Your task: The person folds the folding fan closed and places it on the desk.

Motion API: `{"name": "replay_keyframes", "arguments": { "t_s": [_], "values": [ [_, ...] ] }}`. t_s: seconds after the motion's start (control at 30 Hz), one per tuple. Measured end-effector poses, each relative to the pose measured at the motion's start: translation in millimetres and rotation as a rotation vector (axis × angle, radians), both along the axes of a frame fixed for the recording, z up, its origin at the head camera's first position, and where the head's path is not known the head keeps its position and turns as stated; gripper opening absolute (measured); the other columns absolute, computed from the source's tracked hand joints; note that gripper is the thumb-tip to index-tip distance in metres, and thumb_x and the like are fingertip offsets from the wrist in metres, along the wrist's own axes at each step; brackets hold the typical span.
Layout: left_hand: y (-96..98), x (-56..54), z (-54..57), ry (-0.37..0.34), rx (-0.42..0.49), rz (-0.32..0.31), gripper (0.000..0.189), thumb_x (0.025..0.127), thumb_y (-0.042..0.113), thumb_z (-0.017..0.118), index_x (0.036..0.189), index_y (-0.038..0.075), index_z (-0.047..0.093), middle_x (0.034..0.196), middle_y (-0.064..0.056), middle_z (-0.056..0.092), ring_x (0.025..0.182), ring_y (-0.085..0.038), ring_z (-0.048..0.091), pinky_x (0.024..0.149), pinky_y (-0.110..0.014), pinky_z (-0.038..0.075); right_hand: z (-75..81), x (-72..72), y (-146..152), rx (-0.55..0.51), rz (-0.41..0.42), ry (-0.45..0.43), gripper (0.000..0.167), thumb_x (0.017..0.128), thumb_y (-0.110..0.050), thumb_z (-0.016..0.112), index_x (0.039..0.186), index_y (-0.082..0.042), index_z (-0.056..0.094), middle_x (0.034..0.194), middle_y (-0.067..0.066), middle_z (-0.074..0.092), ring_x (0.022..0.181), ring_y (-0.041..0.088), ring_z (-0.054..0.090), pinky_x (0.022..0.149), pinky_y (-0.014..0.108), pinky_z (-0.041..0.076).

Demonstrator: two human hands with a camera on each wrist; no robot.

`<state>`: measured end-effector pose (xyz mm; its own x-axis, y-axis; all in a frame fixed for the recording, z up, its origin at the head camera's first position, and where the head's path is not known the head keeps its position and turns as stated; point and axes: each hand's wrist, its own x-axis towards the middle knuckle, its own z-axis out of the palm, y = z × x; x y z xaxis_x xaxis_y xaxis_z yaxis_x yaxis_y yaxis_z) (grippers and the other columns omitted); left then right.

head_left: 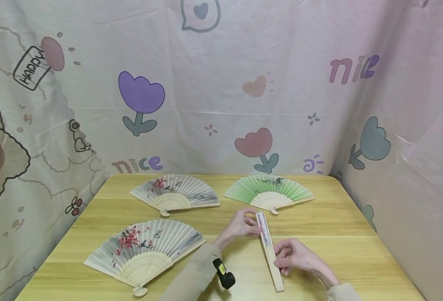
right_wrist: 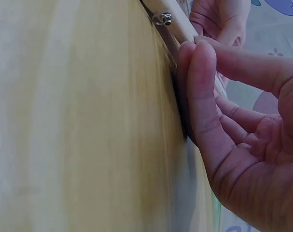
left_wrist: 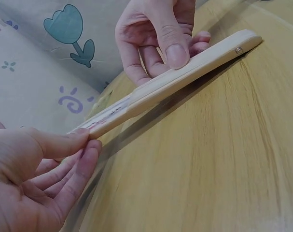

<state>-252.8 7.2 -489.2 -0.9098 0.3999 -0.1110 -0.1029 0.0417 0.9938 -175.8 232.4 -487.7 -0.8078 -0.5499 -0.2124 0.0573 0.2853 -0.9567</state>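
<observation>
Head view: left hand [head_left: 244, 225] is pinching the far end of a slim, straight, pale wooden fan [head_left: 270, 251], right hand [head_left: 296, 255] its nearer part; between them, its long axis is running forward, far tip pointing slightly left.

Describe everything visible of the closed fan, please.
The closed fan is slim and pale, with wooden-looking ribs, a shiny rivet and a whitish printed strip. It slopes over the table: its near, riveted end apparently rests there; its far end is raised. The left grip pinches the far end; the right grip holds the nearer half.
</observation>
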Motion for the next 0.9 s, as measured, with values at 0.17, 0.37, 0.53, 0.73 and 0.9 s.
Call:
{"name": "replay_keyframes", "arguments": {
  "t_s": [0.17,0.37,0.53,0.73,0.9],
  "values": [
    [3.3,0.5,1.8,0.005,-0.036,-0.004,0.060,0.076,-0.018,0.074,0.132,-0.008,0.054,0.099,-0.028,0.070,0.072,-0.023,0.071,0.074,-0.036,0.069,1.9,0.1,-2,0.012,-0.023,-0.008,0.031,0.087,-0.008,0.073,0.106,0.013,0.059,0.076,0.003,0.069,0.062,0.010,0.067,0.058,0.021,0.063],
    [5.0,0.4,1.6,0.007,-0.086,0.018,0.056,0.073,-0.019,0.076,0.126,-0.007,0.060,0.101,-0.019,0.063,0.076,-0.021,0.066,0.073,-0.031,0.068,2.4,-0.5,-3,0.023,-0.043,-0.018,0.030,0.086,-0.007,0.074,0.104,0.012,0.060,0.075,0.002,0.068,0.062,0.010,0.067,0.059,0.022,0.064],
    [5.5,0.6,1.9,0.007,-0.106,0.031,0.054,0.073,-0.018,0.076,0.124,-0.007,0.062,0.101,-0.017,0.062,0.073,-0.019,0.065,0.070,-0.030,0.068,1.6,-1.2,-5,0.027,-0.059,-0.020,0.028,0.086,-0.005,0.075,0.103,0.013,0.060,0.074,0.002,0.068,0.061,0.010,0.067,0.058,0.022,0.064],
    [7.5,1.1,1.7,-0.009,-0.128,0.039,0.049,0.075,-0.016,0.076,0.121,-0.006,0.063,0.099,-0.016,0.064,0.057,-0.015,0.062,0.055,-0.023,0.064,0.4,-0.8,-6,0.031,-0.072,-0.013,0.027,0.086,-0.002,0.074,0.102,0.015,0.060,0.074,0.003,0.068,0.060,0.010,0.066,0.057,0.022,0.064],
    [10.8,3.5,1.9,-0.001,-0.142,0.053,0.044,0.076,-0.016,0.075,0.117,-0.008,0.064,0.098,-0.016,0.063,0.056,-0.016,0.064,0.054,-0.024,0.065,1.3,0.4,-7,0.037,-0.086,-0.009,0.026,0.085,-0.001,0.074,0.101,0.015,0.061,0.074,0.004,0.068,0.059,0.010,0.066,0.057,0.022,0.064]
  ]
}}
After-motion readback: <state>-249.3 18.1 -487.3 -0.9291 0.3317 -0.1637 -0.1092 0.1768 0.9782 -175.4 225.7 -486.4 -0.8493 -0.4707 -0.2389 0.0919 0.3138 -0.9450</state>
